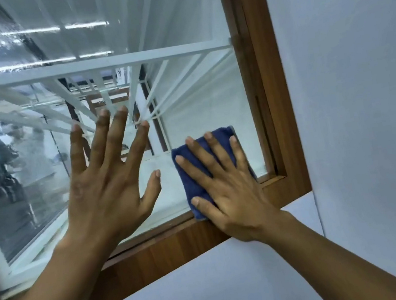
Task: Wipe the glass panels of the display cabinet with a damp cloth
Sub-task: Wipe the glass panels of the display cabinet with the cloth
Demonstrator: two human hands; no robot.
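Smooth glass panel (196, 94), flat-pressed folded blue cloth (189, 171)

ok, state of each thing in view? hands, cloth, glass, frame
left hand: open, fingers spread, flat against the glass, holding nothing
right hand: open, straight fingers pressing the cloth to the glass
folded dark blue cloth: flat on the glass at its lower right corner, under the right hand; dampness cannot be told
clear glass panel: intact, streaky at upper left
brown wooden frame: around the glass, untouched by the cloth's face
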